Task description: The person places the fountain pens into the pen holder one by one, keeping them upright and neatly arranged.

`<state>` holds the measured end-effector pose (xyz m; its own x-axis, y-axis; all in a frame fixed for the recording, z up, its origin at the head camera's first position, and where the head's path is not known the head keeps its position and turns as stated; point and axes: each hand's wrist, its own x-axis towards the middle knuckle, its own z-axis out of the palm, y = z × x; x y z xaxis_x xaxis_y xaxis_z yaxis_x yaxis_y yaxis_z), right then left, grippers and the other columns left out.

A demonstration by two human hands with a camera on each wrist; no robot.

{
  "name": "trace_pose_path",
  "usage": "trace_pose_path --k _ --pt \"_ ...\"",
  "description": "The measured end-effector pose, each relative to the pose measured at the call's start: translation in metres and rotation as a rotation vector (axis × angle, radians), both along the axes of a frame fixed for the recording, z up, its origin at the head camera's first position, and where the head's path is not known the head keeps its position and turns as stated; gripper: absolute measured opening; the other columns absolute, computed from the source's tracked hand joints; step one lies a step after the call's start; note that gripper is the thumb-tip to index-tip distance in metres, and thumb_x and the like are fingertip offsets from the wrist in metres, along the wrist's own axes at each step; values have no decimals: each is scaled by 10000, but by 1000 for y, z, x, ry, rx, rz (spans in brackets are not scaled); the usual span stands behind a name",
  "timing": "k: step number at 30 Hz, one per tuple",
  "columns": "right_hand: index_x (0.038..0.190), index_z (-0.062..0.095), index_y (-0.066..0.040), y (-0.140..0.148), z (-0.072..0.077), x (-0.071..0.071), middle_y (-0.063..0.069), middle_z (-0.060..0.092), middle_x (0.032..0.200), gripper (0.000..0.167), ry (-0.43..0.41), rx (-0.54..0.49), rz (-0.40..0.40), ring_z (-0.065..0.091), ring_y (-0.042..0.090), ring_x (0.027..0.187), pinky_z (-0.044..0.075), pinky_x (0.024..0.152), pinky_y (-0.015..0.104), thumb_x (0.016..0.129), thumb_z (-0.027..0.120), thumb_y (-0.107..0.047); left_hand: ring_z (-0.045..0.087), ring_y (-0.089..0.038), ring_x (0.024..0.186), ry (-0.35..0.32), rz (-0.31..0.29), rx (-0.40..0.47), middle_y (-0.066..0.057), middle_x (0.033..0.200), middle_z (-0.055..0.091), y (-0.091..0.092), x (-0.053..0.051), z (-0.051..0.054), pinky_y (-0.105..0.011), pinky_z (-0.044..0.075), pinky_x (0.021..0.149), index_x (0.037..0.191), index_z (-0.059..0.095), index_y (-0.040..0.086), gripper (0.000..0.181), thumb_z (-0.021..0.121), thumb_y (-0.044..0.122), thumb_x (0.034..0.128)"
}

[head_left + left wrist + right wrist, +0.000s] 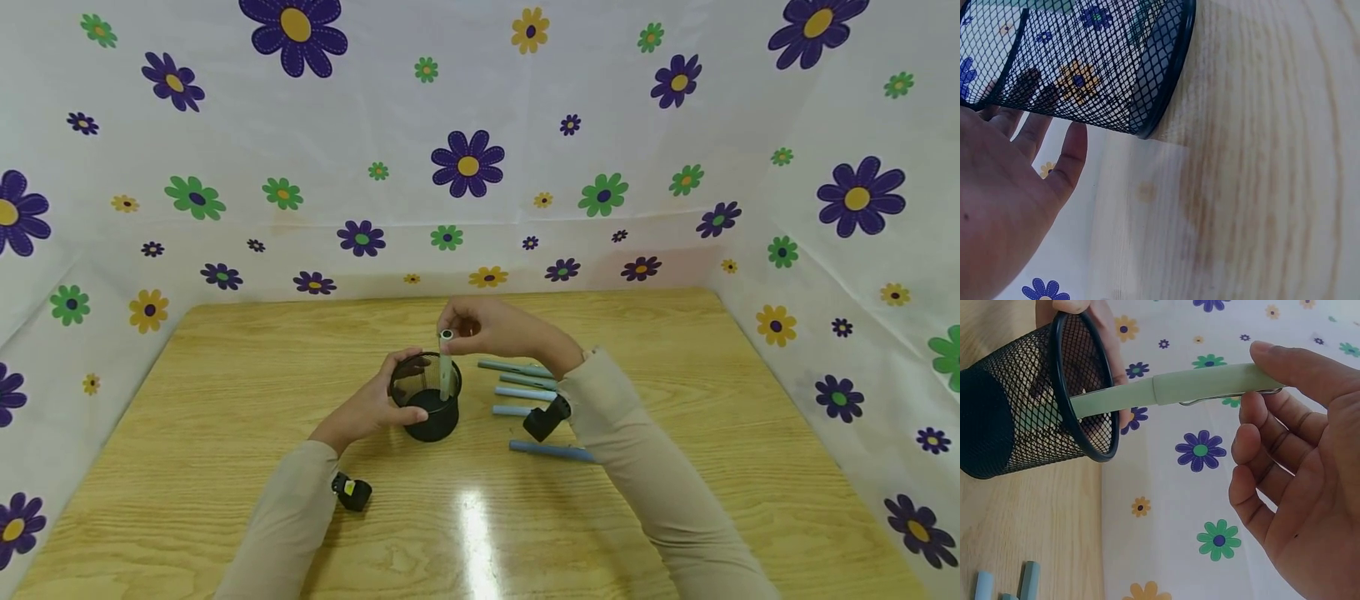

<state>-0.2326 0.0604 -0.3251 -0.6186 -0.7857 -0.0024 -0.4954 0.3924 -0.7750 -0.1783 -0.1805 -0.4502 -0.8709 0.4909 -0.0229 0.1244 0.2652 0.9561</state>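
A black mesh pen cup (433, 428) stands upright on the wooden table. My left hand (367, 406) grips its left side, thumb at the near rim and fingers round the far side. Above the cup, my right hand (504, 327) pinches the top end of a pale green pen (1216, 384) between thumb and fingers. That pen has a cap with a metal clip, and its lower part reaches down inside the mesh cup (1035, 412). In the left wrist view, the left hand's fingers (1072, 156) lie along the mesh wall.
Several pens in green and blue shades lie side by side right of the cup, among them a blue pen (551, 451) nearest me. The right forearm partly covers them. A flowered cloth (517, 258) stands behind the wooden table (420, 533) and along its sides.
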Motion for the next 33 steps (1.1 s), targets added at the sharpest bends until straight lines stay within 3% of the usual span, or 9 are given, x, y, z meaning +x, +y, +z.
trace_pose_path --k 9,19,25,33 --pt "1052 611 -107 -4 -7 -1 5 567 850 190 6 49 6 500 140 745 439 656 241 914 665 -227 299 -370 1411 -19 4 9 -133 1536 298 0 0 0 -600 208 1135 1519 144 164 938 765 252 822" --pt "1053 610 -87 -9 -15 1 0 567 826 194 12 63 10 497 126 733 427 644 224 912 670 -205 300 -367 1414 -41 -3 29 -121 1548 285 0 1 1 -591 232 1130 1527 129 168 912 731 171 842" --pt "1065 606 -87 -10 -17 1 -1 559 827 212 29 73 12 494 125 738 425 651 223 913 669 -221 287 -371 1419 -30 -7 21 -119 1555 270 0 0 2 -598 221 1132 1529 124 169 922 739 212 843" --pt "1122 589 -44 -11 -17 1 2 567 838 270 -23 58 9 496 110 723 433 661 224 917 661 -204 278 -364 1417 -38 10 -21 -107 1551 265 -2 1 0 -618 212 1121 1524 142 234 922 754 278 836"
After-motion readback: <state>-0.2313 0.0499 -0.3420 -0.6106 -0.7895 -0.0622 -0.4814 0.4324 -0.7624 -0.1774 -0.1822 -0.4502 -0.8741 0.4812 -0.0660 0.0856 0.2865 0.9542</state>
